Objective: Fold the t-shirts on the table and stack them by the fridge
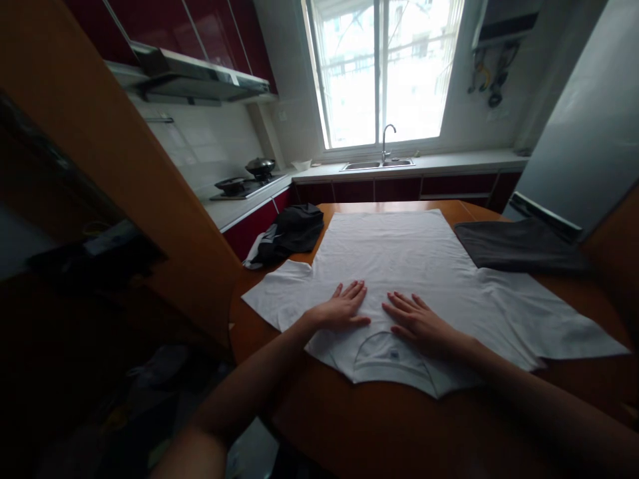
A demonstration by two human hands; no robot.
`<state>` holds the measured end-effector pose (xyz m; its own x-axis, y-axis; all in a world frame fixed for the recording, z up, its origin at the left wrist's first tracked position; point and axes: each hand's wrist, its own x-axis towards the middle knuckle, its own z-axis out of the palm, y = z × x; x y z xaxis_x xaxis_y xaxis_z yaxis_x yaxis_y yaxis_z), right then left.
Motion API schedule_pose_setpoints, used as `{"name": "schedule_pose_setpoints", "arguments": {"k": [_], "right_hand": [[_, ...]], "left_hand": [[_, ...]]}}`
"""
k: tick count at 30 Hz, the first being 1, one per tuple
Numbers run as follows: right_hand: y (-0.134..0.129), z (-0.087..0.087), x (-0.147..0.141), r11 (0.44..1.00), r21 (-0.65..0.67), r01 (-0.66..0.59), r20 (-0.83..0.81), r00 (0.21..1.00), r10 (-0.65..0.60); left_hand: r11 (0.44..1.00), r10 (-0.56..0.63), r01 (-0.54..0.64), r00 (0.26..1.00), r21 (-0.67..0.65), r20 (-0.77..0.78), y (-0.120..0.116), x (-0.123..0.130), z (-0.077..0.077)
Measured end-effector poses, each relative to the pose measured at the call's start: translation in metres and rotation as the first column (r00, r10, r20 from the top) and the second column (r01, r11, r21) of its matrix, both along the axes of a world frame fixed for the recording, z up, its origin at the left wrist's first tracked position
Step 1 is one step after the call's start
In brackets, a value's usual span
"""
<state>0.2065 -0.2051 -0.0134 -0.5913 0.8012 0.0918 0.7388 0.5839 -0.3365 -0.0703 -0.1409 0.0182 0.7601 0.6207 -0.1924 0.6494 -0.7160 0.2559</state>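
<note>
A white T-shirt [389, 246] lies spread out on the wooden table [319, 412], its collar toward me and its hem at the far side. Both short sleeves stretch out to the sides, and a few wrinkles show in the cloth. My left hand [344, 307] rests flat on the shirt just left of the collar, fingers extended. On the other side of the neckline, my right hand [417, 322] also lies flat, its fingers slightly spread. Neither hand grips the fabric.
A dark crumpled garment [294, 229] sits at the table's left edge. A folded dark grey cloth [519, 245] lies on the right. Beyond are a counter with a sink [379, 165], a stove [247, 186] with pans, and a fridge [594, 133].
</note>
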Motion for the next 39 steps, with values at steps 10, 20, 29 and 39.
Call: {"name": "schedule_pose_setpoints", "arguments": {"k": [10,20,29,39], "right_hand": [[0.001,-0.006,0.002,1.000,0.003,0.001,0.004,1.000,-0.001],[0.003,-0.011,0.003,1.000,0.014,0.009,0.029,1.000,-0.009],[0.002,-0.007,0.002,1.000,0.017,0.017,0.047,0.999,-0.018],[0.002,-0.008,0.002,1.000,0.016,0.018,0.035,0.999,-0.019]], "left_hand": [[0.859,0.440,-0.491,0.853,0.146,0.281,0.049,-0.093,0.033],[0.391,0.897,-0.920,0.385,0.015,0.217,0.064,-0.214,0.037],[0.235,0.968,-0.972,0.231,-0.026,0.097,0.066,-0.229,0.037],[0.305,0.943,-0.951,0.295,-0.045,0.153,0.053,-0.211,0.056]]}}
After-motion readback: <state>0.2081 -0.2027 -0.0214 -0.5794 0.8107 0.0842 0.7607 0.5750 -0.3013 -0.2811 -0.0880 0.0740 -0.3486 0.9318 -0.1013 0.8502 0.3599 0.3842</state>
